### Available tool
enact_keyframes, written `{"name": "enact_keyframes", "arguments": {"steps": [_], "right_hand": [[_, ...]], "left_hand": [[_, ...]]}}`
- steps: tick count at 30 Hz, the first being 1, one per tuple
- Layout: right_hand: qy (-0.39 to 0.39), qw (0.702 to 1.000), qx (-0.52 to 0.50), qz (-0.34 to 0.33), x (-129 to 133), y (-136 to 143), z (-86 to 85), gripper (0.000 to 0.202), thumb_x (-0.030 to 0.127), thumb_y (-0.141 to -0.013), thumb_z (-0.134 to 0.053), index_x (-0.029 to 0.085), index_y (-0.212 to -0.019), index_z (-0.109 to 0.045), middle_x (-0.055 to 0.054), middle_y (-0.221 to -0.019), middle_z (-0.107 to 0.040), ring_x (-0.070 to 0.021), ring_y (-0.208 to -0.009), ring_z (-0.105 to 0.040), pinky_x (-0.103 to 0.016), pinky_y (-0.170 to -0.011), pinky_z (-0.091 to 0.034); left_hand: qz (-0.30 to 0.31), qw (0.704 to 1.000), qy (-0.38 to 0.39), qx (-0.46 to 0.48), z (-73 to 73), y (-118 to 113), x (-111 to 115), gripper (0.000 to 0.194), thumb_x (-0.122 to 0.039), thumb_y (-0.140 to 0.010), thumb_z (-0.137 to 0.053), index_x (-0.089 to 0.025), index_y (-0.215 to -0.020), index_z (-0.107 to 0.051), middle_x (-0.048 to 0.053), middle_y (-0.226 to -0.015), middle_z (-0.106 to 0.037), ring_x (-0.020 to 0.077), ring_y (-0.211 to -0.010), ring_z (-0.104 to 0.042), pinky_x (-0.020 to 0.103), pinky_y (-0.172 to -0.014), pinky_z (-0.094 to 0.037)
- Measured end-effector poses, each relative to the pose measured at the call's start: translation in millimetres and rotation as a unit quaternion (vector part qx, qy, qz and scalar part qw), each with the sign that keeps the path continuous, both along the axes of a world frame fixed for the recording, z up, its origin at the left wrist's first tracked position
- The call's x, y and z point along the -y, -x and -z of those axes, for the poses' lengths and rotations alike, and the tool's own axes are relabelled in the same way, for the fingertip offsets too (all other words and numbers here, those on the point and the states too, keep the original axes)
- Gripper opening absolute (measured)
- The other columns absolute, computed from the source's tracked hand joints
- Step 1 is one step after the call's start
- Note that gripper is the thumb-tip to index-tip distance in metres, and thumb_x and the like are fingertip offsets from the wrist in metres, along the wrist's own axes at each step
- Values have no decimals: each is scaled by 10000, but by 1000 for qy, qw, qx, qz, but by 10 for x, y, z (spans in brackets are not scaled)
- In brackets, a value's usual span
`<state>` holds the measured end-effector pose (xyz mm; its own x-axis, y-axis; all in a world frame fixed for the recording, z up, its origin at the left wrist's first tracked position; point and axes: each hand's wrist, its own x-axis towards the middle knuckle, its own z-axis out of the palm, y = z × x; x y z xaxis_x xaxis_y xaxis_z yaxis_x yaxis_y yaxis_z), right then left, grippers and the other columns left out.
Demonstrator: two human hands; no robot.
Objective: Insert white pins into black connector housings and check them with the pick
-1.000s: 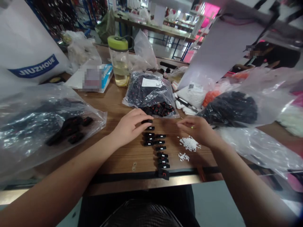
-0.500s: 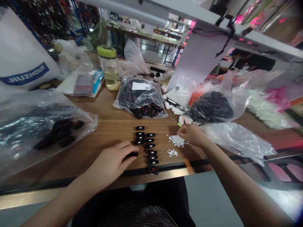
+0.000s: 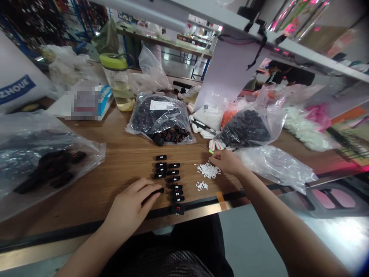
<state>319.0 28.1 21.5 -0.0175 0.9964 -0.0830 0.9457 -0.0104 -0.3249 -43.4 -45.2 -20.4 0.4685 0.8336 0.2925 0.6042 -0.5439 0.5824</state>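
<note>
The step in hand looks like holding a part with one hand while the other works beside small pieces. The left hand [image 3: 138, 200] pinches a black block [image 3: 158, 191] between thumb and fingers, low over the worktop [image 3: 115, 161]. The right hand [image 3: 226, 161] is closed narrow, with a green-handled tool [image 3: 211, 152] at its fingertips, its thin shaft pointing away to the left. Just left of the right hand lies a heap of white pieces [image 3: 208, 170], with a smaller heap [image 3: 201, 186] nearer the person. Between the hands stand rows of black blocks [image 3: 173, 172], many showing paired white dots. Judging by this layout, the next move calls for a steady left pinch and fine, light fingertip control on the right.
</note>
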Motion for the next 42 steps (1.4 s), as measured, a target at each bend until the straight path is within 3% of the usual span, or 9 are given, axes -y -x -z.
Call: {"name": "enact_keyframes", "arguments": {"steps": [10,16,21,24,26,29,33,42], "right_hand": [[11,994,-68,-80,-11,-135,28,259,343,-853,-570,193,-871,-779,-39,-875,-769,-183,-754,-672,-269,-676,-478],[1,994,-22,-108,-15,-53,-26,211,306,-834,-584,206,-854,-769,-40,-855,-756,-184,-756,-664,-276,-692,-451],[-7,993,29,-118,-24,19,-81,141,227,-777,-578,191,-702,-692,-33,-677,-681,-175,-608,-590,-286,-602,-379],[-13,994,9,-109,24,211,-143,122,239,-790,-591,192,-718,-677,-17,-665,-667,-165,-594,-582,-278,-587,-383],[-24,990,-64,-123,113,459,-210,129,270,-841,-592,198,-783,-682,-14,-742,-688,-159,-659,-607,-271,-629,-419],[-37,961,-169,-216,290,937,-283,144,276,-921,-572,216,-829,-664,-10,-854,-686,-156,-812,-620,-294,-782,-439],[-64,935,-166,-306,448,1405,-237,73,244,-910,-624,217,-847,-651,-29,-966,-650,-192,-969,-577,-367,-895,-387],[-75,936,-95,-330,499,1523,-147,112,245,-935,-600,207,-843,-651,-46,-954,-634,-211,-942,-548,-371,-863,-337]], "left_hand": [[-25,1000,1,-4,22,3,11,208,-305,-971,-535,-270,-1134,-659,9,-1029,-693,183,-917,-665,315,-813,-545],[-37,999,13,0,-15,-23,14,140,-273,-941,-566,-242,-1045,-655,17,-969,-694,189,-880,-661,329,-797,-544],[-40,998,57,-3,-90,-43,16,77,-232,-926,-590,-232,-984,-641,8,-913,-678,183,-830,-644,338,-770,-531],[-34,998,61,7,-101,-41,8,71,-222,-927,-601,-231,-981,-646,9,-933,-685,193,-880,-645,352,-796,-520],[-28,998,63,14,-94,-34,5,70,-224,-929,-605,-234,-981,-652,7,-944,-690,193,-898,-644,356,-812,-513],[-20,997,68,21,-78,-17,10,70,-230,-936,-605,-238,-978,-660,5,-949,-693,191,-908,-641,352,-824,-504],[-20,996,84,25,-69,-4,22,91,-231,-932,-617,-239,-1009,-664,8,-960,-690,186,-894,-640,338,-803,-498],[-29,995,93,31,-78,-20,19,65,-217,-923,-623,-230,-973,-663,9,-943,-690,191,-875,-641,345,-794,-496]]}}
